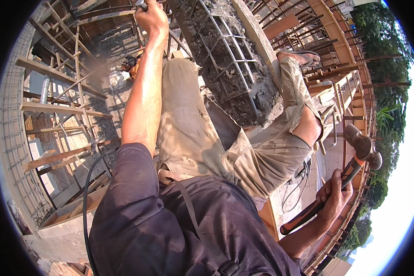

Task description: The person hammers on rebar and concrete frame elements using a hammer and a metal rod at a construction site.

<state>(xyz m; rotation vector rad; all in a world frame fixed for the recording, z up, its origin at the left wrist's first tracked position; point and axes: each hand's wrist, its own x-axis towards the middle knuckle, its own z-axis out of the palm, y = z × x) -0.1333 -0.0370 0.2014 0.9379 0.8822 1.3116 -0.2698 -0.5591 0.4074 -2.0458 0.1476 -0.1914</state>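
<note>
My right hand (335, 198) is wrapped round the black and orange handle of a hammer (362, 149), held up at the right side with its metal head raised. Far out at the upper left, my left hand (152, 20) is closed on a short grey metal rod (141, 4). Only the rod's end shows above the fist, and the picture's edge cuts off the rest. Between my legs lies a concrete beam (257, 41) with a rough, broken-out channel, where steel rebar (234, 55) is exposed. The rod is apart from the hammer.
I sit astride the beam, high up, with a sandalled foot (303, 57) on its right. Timber scaffolding (60, 73) and a drop lie to the left. A person (132, 64) is below. A black cable (85, 207) runs past my left side. Formwork (342, 41) curves along the right.
</note>
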